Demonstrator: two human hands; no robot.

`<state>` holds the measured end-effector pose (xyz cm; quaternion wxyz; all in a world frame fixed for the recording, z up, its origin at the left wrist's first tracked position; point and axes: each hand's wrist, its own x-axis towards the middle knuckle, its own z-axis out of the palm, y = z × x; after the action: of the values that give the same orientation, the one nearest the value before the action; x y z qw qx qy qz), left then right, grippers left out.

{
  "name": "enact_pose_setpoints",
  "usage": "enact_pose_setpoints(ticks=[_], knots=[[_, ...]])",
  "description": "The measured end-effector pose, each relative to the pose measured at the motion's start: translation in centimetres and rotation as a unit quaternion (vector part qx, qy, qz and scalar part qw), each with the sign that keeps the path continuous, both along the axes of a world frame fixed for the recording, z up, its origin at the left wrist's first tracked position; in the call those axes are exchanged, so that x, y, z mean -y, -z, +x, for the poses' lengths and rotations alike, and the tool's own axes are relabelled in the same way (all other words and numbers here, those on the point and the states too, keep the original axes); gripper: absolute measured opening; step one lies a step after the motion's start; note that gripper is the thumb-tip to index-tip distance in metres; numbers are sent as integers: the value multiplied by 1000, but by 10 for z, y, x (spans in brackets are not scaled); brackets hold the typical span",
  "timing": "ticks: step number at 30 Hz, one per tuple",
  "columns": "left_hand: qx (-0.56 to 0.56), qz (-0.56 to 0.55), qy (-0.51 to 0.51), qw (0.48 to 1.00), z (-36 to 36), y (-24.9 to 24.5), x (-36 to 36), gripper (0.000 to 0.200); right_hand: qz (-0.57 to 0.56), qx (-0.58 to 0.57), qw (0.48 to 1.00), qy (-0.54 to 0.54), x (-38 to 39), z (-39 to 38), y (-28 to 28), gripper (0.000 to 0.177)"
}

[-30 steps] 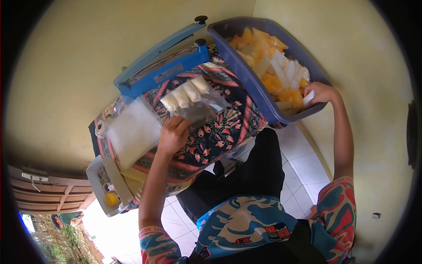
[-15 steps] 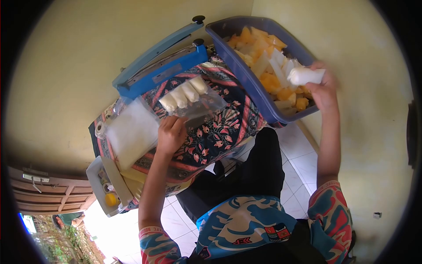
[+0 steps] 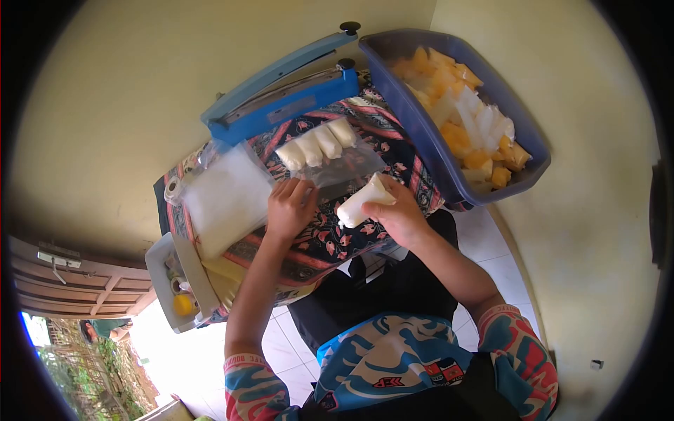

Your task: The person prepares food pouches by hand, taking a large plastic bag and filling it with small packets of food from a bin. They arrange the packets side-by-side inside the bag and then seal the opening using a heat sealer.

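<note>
In my right hand [image 3: 399,212] is a white filled packet [image 3: 363,202], held over the patterned cloth. My left hand [image 3: 290,208] has its fingers closed at the lower edge of a clear plastic bag [image 3: 344,172]. Several white filled packets [image 3: 319,145] lie side by side at that bag's upper part. Left of my left hand, a stack of clear plastic sheets or bags [image 3: 228,200] rests on the cloth.
A blue sealing machine [image 3: 284,109] with a raised arm stands behind the packets. The purple-blue tub [image 3: 449,165] at the right holds orange, yellow and white packets. At the left are a tape roll [image 3: 173,188] and a grey container [image 3: 163,291] with small items.
My right hand has moved left and down from the tub to the cloth, carrying the white packet. My left hand stays at the clear bag. The view has shifted slightly.
</note>
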<state>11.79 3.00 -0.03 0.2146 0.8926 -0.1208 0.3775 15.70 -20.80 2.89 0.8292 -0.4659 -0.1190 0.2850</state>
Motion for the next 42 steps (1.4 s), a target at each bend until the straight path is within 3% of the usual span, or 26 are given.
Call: enact_pose_setpoints(ticks=[2,5,6,9,13,20,26,29,32,38,42], knots=[[-11,-7,-7,1000,-1,0,0,16,51,-27,997,43,-15,-5,6,37],[-10,-21,-7,1000,-1,-2,0,15,60,-177,981,-42,-11,2,15,31],[-6,-28,-7,1000,-1,-2,1,14,13,-186,982,-44,-14,0,11,30],[1,-33,-6,999,-1,-3,2,15,10,-193,975,-106,-20,3,24,26],[2,-29,-3,1000,0,-3,3,15,8,-170,977,-130,-31,2,22,35],[4,-30,16,999,1,-1,1,14,-11,-109,988,-111,-51,14,12,36],[-2,-38,15,999,-2,-4,1,13,-37,-57,994,-87,-68,25,39,37],[-11,-38,15,999,-2,-5,-1,13,-68,-81,994,-40,-77,16,23,42],[-7,-36,24,999,-2,-5,0,12,-161,-46,983,-71,-78,22,22,47],[-25,-20,45,998,-2,-3,-1,13,-218,85,967,-103,-77,27,33,38],[-33,-4,50,998,-2,-4,-1,13,-329,358,870,-82,-74,34,43,44]])
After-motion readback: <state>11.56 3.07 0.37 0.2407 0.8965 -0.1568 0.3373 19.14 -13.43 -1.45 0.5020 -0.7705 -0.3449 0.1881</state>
